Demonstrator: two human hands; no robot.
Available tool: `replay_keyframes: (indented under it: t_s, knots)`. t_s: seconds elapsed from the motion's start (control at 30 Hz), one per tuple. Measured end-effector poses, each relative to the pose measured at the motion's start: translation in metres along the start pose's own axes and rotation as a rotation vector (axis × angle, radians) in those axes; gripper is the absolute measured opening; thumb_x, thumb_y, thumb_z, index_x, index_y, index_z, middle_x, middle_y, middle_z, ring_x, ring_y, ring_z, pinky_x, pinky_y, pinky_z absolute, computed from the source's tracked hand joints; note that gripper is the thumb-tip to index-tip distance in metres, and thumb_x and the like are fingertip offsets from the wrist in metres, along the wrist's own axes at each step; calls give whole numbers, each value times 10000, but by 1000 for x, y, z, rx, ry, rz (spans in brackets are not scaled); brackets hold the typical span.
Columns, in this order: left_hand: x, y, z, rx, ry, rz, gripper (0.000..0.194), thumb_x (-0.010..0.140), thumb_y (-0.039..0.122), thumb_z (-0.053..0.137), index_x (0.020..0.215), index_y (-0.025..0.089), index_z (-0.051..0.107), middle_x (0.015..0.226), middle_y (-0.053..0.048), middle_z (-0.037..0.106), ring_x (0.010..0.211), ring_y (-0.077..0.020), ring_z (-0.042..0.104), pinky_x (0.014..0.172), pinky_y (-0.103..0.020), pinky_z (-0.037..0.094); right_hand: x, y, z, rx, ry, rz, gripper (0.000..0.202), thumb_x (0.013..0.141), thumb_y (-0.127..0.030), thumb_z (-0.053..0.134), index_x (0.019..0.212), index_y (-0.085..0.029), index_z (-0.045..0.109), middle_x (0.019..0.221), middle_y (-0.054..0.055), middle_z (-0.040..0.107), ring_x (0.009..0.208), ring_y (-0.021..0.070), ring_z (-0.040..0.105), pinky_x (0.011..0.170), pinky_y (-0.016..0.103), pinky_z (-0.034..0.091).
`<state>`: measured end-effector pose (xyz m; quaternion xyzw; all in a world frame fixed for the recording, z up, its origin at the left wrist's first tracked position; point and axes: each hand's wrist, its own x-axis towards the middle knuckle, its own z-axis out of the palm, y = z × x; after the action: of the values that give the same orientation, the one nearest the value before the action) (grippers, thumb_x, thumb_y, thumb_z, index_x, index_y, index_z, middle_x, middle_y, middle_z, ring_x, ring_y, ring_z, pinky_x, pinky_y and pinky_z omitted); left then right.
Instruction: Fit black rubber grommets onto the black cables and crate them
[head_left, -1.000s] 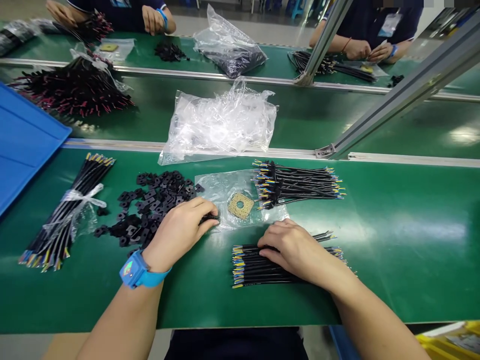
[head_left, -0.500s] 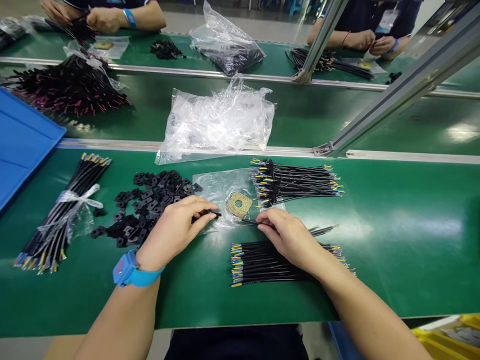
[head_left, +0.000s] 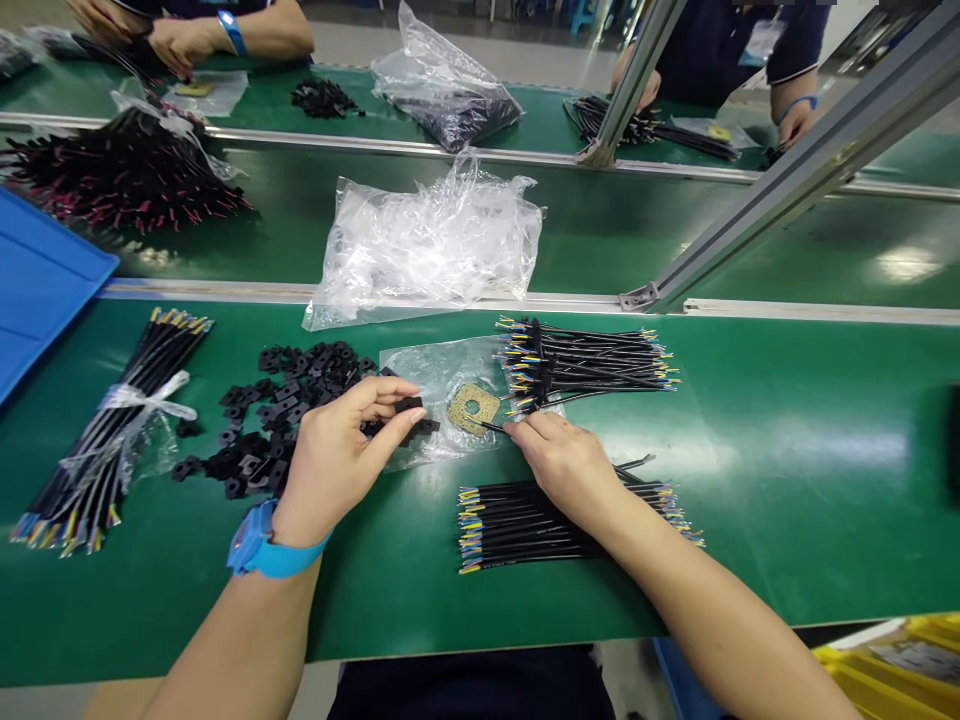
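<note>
Between the thumb and fingers of my left hand (head_left: 349, 450) is a small black clip-like piece (head_left: 409, 404), lifted beside the pile of similar black pieces (head_left: 289, 400). My right hand (head_left: 562, 460) pinches a short black cable (head_left: 491, 427), its stripped end pointing left. That end reaches the yellowish square pad (head_left: 472, 410) with a round hole, which lies on a clear plastic bag (head_left: 420, 365). Behind my right hand are cables with black pieces on their left ends (head_left: 600, 362). Below it lies a row of plain cables (head_left: 525, 525), partly hidden by my wrist.
A tied cable bundle (head_left: 120, 420) lies at the left, near a blue bin (head_left: 45, 285). Crumpled clear bags (head_left: 431, 240) rest against the metal rail. A slanted metal post (head_left: 795, 160) rises at the right. Across the bench, two people's hands work (head_left: 187, 45).
My left hand has raised a black piece into clearer view. My right hand has moved slightly up and left with the cable. The far right person's hands have moved apart.
</note>
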<state>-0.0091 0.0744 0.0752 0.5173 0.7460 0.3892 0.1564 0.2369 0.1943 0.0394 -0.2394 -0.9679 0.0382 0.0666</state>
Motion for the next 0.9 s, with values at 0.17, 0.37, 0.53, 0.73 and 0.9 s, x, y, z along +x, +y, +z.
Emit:
replay_keyframes:
  t_s: [0.17, 0.37, 0.53, 0.73, 0.9]
  knots:
    - [1, -1, 3, -114, -82, -62, 332, 968, 470, 634, 1167, 230, 744, 1088, -52, 824, 955, -225, 783, 838, -300, 620, 0, 0, -2, -47, -11, -9, 299, 988, -57, 524, 1176, -187, 718, 903, 78, 722, 858, 193, 681, 652, 254, 501]
    - [3, 3, 12, -400, -77, -174, 396, 892, 560, 718, 1060, 212, 805, 1072, -91, 785, 904, -208, 715, 805, -309, 598, 1, 2, 1, 325, 324, -54, 394, 1049, -90, 462, 1380, -207, 638, 1000, 59, 737, 853, 149, 710, 769, 243, 592]
    - [1, 12, 26, -860, -151, -394, 464, 763, 586, 849, 1024, 203, 818, 863, -59, 772, 784, -152, 687, 702, -235, 554, 0, -7, -12, 490, 487, -102, 464, 1043, -93, 490, 1465, -263, 581, 1018, 57, 718, 883, 141, 711, 781, 243, 616]
    - [-1, 20, 29, -1008, -196, -472, 425, 721, 533, 902, 973, 203, 813, 788, -38, 755, 768, -144, 704, 658, -206, 544, -2, -14, -11, 478, 509, -157, 535, 1024, -73, 504, 1520, -272, 532, 948, 43, 690, 811, 133, 686, 721, 234, 615]
    - [-2, 16, 27, -919, -194, -420, 427, 768, 552, 861, 1016, 208, 811, 804, -35, 756, 773, -153, 726, 684, -219, 574, -2, -14, -7, 437, 472, -160, 504, 1019, -68, 498, 1483, -251, 572, 935, 38, 683, 794, 119, 672, 698, 214, 601]
